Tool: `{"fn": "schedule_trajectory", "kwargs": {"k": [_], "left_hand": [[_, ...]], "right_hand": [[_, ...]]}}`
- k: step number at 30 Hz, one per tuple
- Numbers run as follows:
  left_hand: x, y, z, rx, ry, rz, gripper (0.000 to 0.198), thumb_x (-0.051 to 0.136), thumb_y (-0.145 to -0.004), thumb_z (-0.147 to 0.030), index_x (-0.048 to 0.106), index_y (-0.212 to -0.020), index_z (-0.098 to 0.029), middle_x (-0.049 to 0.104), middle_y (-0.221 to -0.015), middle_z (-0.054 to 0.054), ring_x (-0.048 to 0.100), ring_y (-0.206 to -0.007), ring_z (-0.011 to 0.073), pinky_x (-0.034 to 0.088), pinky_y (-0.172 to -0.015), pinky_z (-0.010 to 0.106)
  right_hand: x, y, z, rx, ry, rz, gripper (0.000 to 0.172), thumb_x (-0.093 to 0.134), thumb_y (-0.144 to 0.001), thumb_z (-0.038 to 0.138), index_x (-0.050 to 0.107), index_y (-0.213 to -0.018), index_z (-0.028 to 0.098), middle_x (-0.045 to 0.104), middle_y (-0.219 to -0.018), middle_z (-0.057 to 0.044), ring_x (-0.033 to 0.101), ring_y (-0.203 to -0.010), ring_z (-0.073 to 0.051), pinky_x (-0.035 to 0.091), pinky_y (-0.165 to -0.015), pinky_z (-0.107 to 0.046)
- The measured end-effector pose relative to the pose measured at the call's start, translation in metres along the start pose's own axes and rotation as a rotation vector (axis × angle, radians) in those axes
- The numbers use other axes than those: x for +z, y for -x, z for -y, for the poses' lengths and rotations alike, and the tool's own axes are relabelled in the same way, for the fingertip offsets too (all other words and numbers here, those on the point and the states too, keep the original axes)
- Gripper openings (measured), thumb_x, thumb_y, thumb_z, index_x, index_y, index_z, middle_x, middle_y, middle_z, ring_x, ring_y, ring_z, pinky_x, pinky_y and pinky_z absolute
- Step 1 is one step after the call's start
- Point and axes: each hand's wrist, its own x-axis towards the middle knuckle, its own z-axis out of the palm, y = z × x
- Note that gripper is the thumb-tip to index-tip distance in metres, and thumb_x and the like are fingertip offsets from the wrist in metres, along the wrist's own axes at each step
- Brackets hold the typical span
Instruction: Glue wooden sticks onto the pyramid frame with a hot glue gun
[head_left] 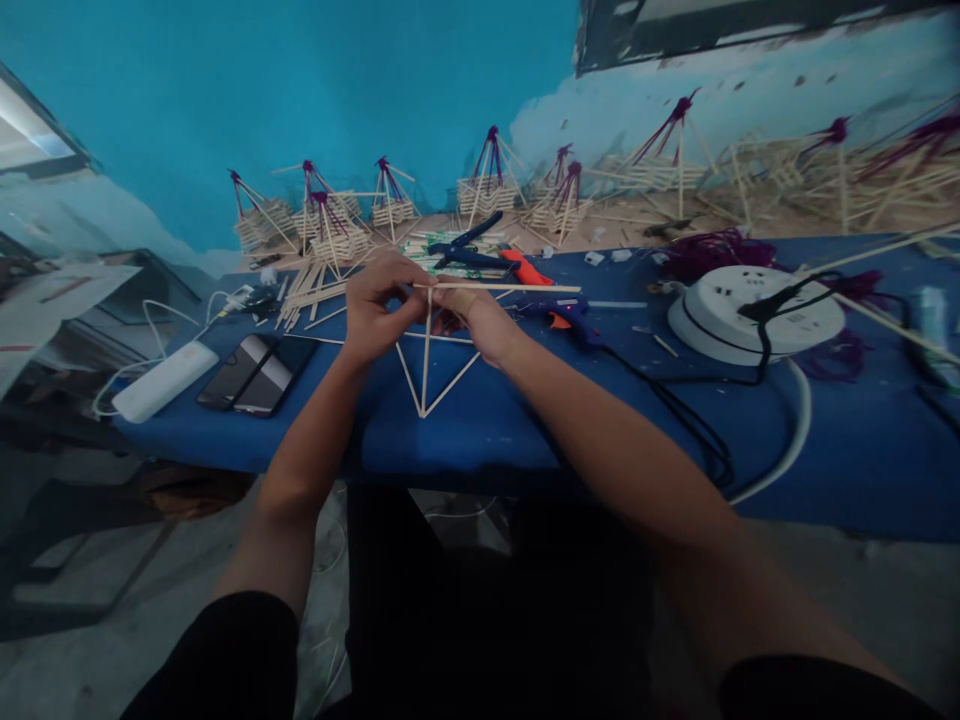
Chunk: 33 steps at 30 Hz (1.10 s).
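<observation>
Thin wooden sticks form a pointed frame (pixel 425 365) at the middle of the blue table, its lower tip toward me. My left hand (pixel 382 300) pinches the frame's upper joint from the left. From the right, my right hand (pixel 469 312) closes around the same joint, where a long stick (pixel 525 288) runs out level to the right. The two hands nearly touch, and their fingertips partly hide the joint. Just right of my right hand lies a blue glue gun (pixel 562 312) with an orange trigger. Dark-handled pliers (pixel 465 245) rest behind my hands.
Stick models with purple tops (pixel 491 165) line the back. Loose sticks (pixel 319 290), a phone (pixel 255 375) and a white power bank (pixel 166 382) lie left. At right are a round white power strip (pixel 754 315), black cables (pixel 675 400) and purple yarn (pixel 712 255).
</observation>
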Motion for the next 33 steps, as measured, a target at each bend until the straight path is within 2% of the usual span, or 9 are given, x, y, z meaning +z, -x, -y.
{"fn": "schedule_trajectory", "kwargs": {"k": [7,13,16,19,22,24,27,30,33], "left_hand": [[-0.004,-0.001,-0.001,0.016,0.004,0.013,0.039,0.082,-0.096,-0.068,0.084,-0.094,-0.029,0.076,-0.081,0.004,0.069,-0.074,0.0156,0.052,-0.058,0.027],[-0.007,0.004,0.008,-0.059,0.047,0.009,0.041,0.086,-0.092,-0.069,0.085,-0.099,-0.028,0.078,-0.084,0.003,0.072,-0.071,0.0133,0.052,-0.057,0.024],[-0.006,0.005,0.013,-0.091,0.029,-0.041,0.042,0.086,-0.092,-0.07,0.084,-0.098,-0.028,0.077,-0.084,0.003,0.071,-0.071,0.0128,0.053,-0.059,0.024],[-0.007,0.005,0.018,-0.103,0.001,-0.122,0.044,0.085,-0.091,-0.071,0.085,-0.097,-0.028,0.078,-0.088,0.003,0.072,-0.074,0.013,0.051,-0.059,0.024],[-0.007,0.004,0.021,-0.107,-0.017,-0.19,0.041,0.084,-0.092,-0.068,0.085,-0.1,-0.028,0.08,-0.092,0.003,0.072,-0.075,0.0122,0.05,-0.059,0.023],[-0.006,0.004,0.022,-0.122,-0.039,-0.23,0.037,0.085,-0.093,-0.063,0.085,-0.1,-0.027,0.081,-0.093,0.002,0.071,-0.075,0.0112,0.05,-0.059,0.022],[-0.005,0.005,0.022,-0.168,-0.085,-0.265,0.031,0.088,-0.091,-0.055,0.083,-0.098,-0.025,0.08,-0.09,0.001,0.069,-0.073,0.0097,0.049,-0.059,0.021],[-0.002,0.005,0.018,-0.181,-0.156,-0.276,0.032,0.087,-0.091,-0.054,0.081,-0.094,-0.022,0.078,-0.084,0.0,0.066,-0.069,0.0088,0.048,-0.058,0.021],[0.001,0.006,0.013,-0.146,-0.196,-0.256,0.038,0.087,-0.092,-0.059,0.079,-0.092,-0.022,0.075,-0.079,-0.001,0.065,-0.066,0.0084,0.048,-0.058,0.021]], "right_hand": [[-0.001,0.0,0.004,-0.04,0.001,0.027,0.045,0.085,-0.085,0.064,0.069,-0.088,0.022,0.071,-0.085,-0.001,0.062,-0.07,-0.014,0.047,-0.067,-0.03],[-0.001,0.0,0.008,-0.04,-0.002,0.009,0.046,0.09,-0.082,0.064,0.071,-0.084,0.022,0.069,-0.082,-0.001,0.058,-0.072,-0.014,0.044,-0.066,-0.03],[-0.001,0.0,0.009,-0.014,0.011,-0.003,0.037,0.089,-0.083,0.055,0.073,-0.086,0.021,0.07,-0.084,-0.001,0.058,-0.074,-0.014,0.043,-0.068,-0.03],[-0.003,0.0,0.011,-0.024,0.054,-0.071,0.026,0.08,-0.087,0.046,0.075,-0.085,0.021,0.071,-0.087,-0.003,0.059,-0.079,-0.016,0.043,-0.072,-0.031],[-0.006,-0.002,0.01,-0.081,0.102,-0.175,0.022,0.075,-0.089,0.043,0.076,-0.083,0.022,0.071,-0.089,-0.003,0.063,-0.086,-0.02,0.048,-0.081,-0.034],[-0.008,-0.004,0.008,-0.147,0.159,-0.239,0.018,0.074,-0.089,0.041,0.077,-0.085,0.023,0.074,-0.093,-0.004,0.066,-0.095,-0.023,0.052,-0.094,-0.039],[-0.009,-0.004,0.007,-0.249,0.297,-0.301,0.021,0.078,-0.091,0.045,0.079,-0.089,0.024,0.077,-0.102,-0.006,0.067,-0.106,-0.026,0.051,-0.106,-0.043],[-0.007,0.001,0.01,-0.278,0.39,-0.261,0.03,0.083,-0.092,0.053,0.079,-0.092,0.023,0.075,-0.097,-0.006,0.064,-0.094,-0.023,0.051,-0.091,-0.039],[-0.004,0.005,0.013,-0.244,0.453,-0.183,0.032,0.084,-0.092,0.052,0.076,-0.088,0.021,0.069,-0.082,-0.002,0.054,-0.075,-0.018,0.043,-0.075,-0.035]]}}
